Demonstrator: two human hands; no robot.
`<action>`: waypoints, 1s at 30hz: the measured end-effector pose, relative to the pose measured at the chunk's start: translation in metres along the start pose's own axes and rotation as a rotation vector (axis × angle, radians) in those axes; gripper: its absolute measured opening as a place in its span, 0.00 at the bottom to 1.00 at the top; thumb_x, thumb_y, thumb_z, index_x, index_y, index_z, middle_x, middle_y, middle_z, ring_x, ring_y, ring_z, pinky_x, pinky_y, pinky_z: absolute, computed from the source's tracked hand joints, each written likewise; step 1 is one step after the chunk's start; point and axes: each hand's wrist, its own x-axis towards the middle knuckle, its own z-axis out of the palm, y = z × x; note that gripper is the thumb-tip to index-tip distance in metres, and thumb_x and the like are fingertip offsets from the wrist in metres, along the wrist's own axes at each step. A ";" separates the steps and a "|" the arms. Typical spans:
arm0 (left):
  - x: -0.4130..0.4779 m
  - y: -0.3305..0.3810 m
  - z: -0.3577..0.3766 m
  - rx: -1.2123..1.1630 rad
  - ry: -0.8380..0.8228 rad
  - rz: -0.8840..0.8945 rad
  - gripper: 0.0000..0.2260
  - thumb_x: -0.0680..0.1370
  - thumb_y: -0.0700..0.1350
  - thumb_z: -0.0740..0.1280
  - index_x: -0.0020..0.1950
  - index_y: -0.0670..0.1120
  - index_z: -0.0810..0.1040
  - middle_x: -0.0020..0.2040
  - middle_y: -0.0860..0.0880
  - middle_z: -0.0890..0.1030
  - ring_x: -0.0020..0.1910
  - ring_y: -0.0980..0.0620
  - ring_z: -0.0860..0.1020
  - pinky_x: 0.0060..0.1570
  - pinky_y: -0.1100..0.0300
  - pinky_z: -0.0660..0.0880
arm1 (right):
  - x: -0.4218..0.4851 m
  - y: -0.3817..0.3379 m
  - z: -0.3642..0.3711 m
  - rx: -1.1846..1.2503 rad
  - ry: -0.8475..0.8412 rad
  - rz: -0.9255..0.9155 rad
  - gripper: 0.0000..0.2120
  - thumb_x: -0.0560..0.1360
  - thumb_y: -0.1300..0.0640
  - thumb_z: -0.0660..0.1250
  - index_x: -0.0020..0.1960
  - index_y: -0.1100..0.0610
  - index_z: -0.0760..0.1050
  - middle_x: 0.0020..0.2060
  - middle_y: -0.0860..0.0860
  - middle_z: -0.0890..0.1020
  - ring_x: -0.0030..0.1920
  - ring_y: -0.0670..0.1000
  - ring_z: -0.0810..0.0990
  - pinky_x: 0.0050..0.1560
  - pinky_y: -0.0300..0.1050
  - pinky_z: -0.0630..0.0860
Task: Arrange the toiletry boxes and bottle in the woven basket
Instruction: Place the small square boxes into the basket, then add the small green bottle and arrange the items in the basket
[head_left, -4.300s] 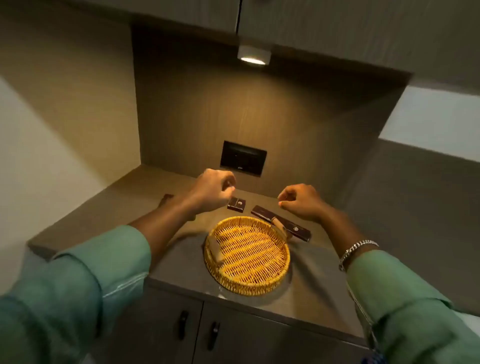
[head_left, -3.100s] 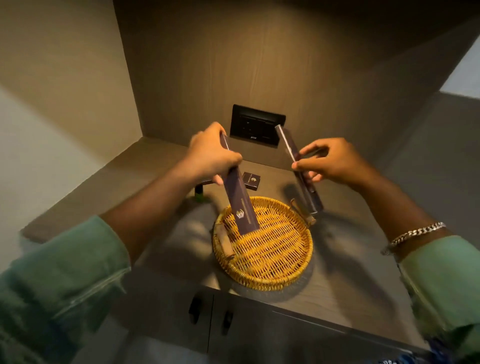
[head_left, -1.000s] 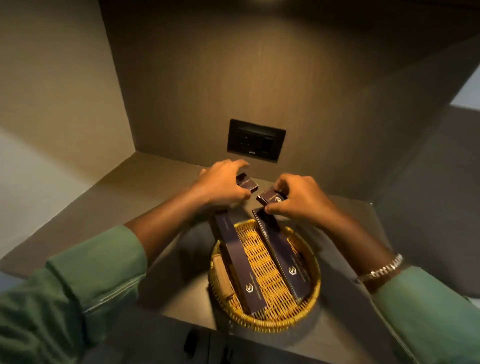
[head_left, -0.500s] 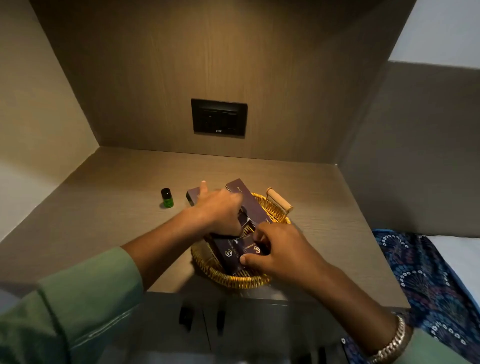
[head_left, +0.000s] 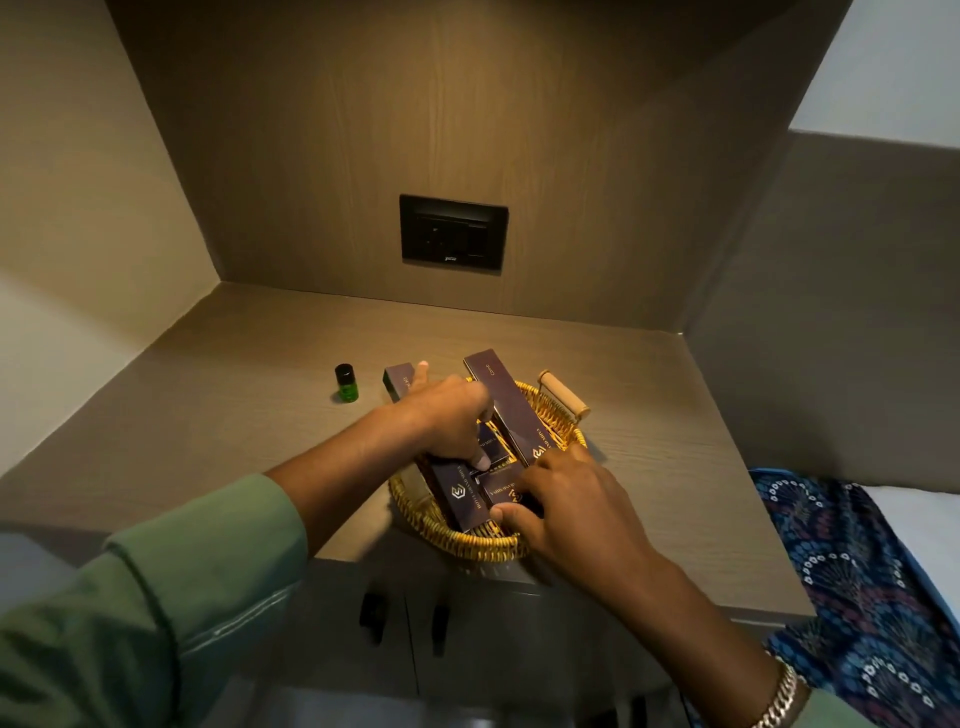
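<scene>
A round yellow woven basket (head_left: 467, 543) with wooden handles sits at the counter's front edge. Two long dark boxes lie across it: the left long box (head_left: 457, 493) and the right long box (head_left: 506, 405), both sticking out over the far rim. Between them lie two small dark boxes. My left hand (head_left: 447, 423) presses down on the upper small box (head_left: 493, 449), fingers spread over the left long box. My right hand (head_left: 566, 499) pinches the lower small box (head_left: 501, 493). A small green bottle (head_left: 346, 383) with a black cap stands upright on the counter, left of the basket.
The brown counter (head_left: 218, 415) sits in a niche with walls at the left, back and right. A black socket panel (head_left: 453, 232) is on the back wall. Cabinet doors with dark handles (head_left: 371, 618) are below. A patterned blue cloth (head_left: 857, 571) lies at the right.
Both hands stay in the basket on the small boxes with only slight finger shifts. The bottle stands where it was.
</scene>
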 end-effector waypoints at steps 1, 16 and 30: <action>0.000 0.000 0.000 0.006 -0.002 0.002 0.27 0.69 0.56 0.74 0.64 0.48 0.74 0.62 0.46 0.79 0.67 0.43 0.70 0.72 0.34 0.49 | -0.002 0.001 0.000 0.006 0.003 -0.011 0.21 0.75 0.36 0.60 0.56 0.50 0.79 0.54 0.50 0.80 0.55 0.51 0.72 0.46 0.44 0.66; -0.026 -0.101 -0.022 -0.530 0.825 -0.204 0.12 0.73 0.39 0.66 0.55 0.49 0.79 0.52 0.47 0.80 0.51 0.51 0.77 0.49 0.54 0.78 | 0.007 0.016 -0.023 0.191 0.033 -0.038 0.12 0.74 0.44 0.66 0.53 0.48 0.80 0.51 0.45 0.82 0.50 0.44 0.74 0.47 0.40 0.72; -0.006 -0.141 -0.007 -0.632 0.593 -0.424 0.09 0.73 0.42 0.72 0.53 0.46 0.79 0.50 0.47 0.81 0.50 0.49 0.79 0.43 0.59 0.76 | 0.058 0.054 -0.031 0.097 0.210 0.032 0.10 0.74 0.51 0.69 0.52 0.53 0.80 0.53 0.52 0.82 0.54 0.53 0.75 0.50 0.50 0.73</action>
